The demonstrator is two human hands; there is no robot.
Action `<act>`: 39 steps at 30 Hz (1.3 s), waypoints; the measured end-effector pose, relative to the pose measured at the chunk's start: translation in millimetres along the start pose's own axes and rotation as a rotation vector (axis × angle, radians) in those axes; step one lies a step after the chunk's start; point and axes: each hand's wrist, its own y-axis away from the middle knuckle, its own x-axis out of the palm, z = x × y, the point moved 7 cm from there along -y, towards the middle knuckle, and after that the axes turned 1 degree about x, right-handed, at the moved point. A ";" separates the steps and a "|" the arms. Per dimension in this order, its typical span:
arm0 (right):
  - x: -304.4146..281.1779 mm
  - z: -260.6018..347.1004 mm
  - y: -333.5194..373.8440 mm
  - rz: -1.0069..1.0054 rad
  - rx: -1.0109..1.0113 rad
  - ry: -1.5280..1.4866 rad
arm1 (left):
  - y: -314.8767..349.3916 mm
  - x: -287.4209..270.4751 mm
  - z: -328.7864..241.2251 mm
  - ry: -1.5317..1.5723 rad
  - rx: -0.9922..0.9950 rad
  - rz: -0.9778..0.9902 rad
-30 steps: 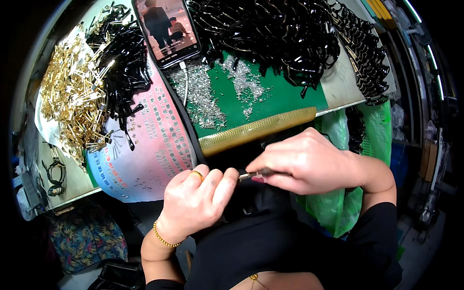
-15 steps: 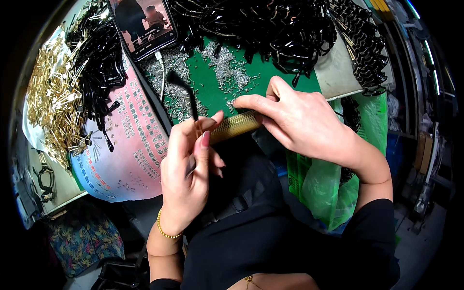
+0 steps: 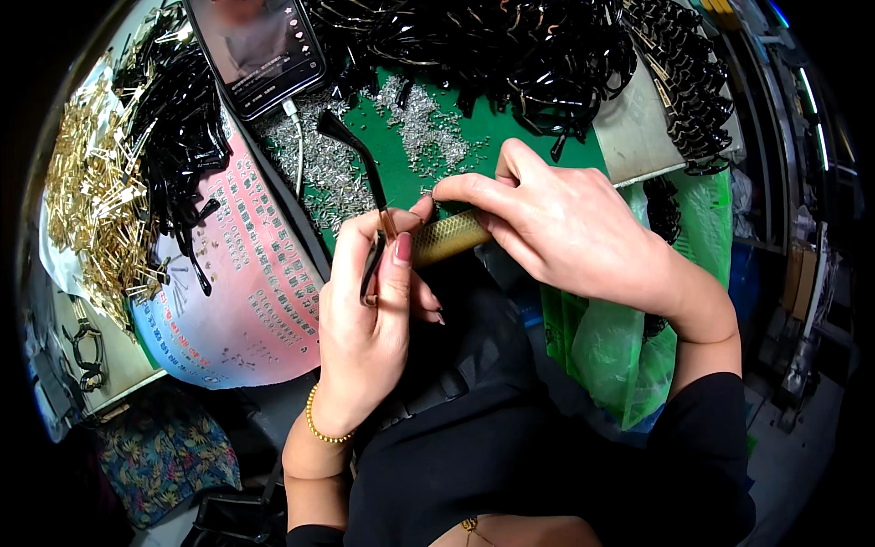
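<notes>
My left hand [image 3: 365,319] is closed on a dark eyeglass temple [image 3: 366,162], pinched between thumb and fingers. Its curved tip points up and left over the green mat, and a dark curved piece shows lower down, beside the thumb. My right hand [image 3: 565,219] reaches in from the right with its index finger stretched to the left fingertips and its other fingers curled under. What those fingers hold, if anything, is hidden. Between the hands runs a rounded gold bar with a mesh pattern [image 3: 449,239], its right end covered by my right hand.
Small silver metal pieces [image 3: 424,132] lie scattered on the green mat [image 3: 510,137]. Black temples [image 3: 182,137] and gold metal parts [image 3: 96,201] are heaped left, more black eyewear parts [image 3: 474,46] behind. A phone [image 3: 260,55] with a white cable and a green plastic bag [image 3: 620,365] flank the work area.
My left hand has shifted slightly right, bringing its fingertips up against my right index finger. The temple now shows more fully. My right hand stays almost in place.
</notes>
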 end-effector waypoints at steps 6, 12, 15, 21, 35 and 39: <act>1.7 4.3 -7.2 0.102 0.013 0.053 | 13.1 -16.5 -3.9 -0.011 0.028 -0.097; 2.1 15.3 -9.5 0.195 -0.026 -0.554 | 12.3 -30.5 1.7 -0.047 0.008 -0.171; 10.2 32.0 -7.7 0.511 0.292 -1.100 | 11.3 -29.6 2.2 -0.096 0.053 -0.187; 15.0 37.2 -12.8 0.526 0.323 -1.197 | 13.3 -29.1 1.6 -0.159 0.108 -0.169; 8.3 31.8 7.7 -0.076 -0.091 -0.344 | 15.0 -26.0 -7.5 -0.779 0.477 -0.257; -58.1 -16.2 20.8 -0.562 0.048 0.108 | 29.2 -70.5 -12.2 -0.254 0.435 -0.506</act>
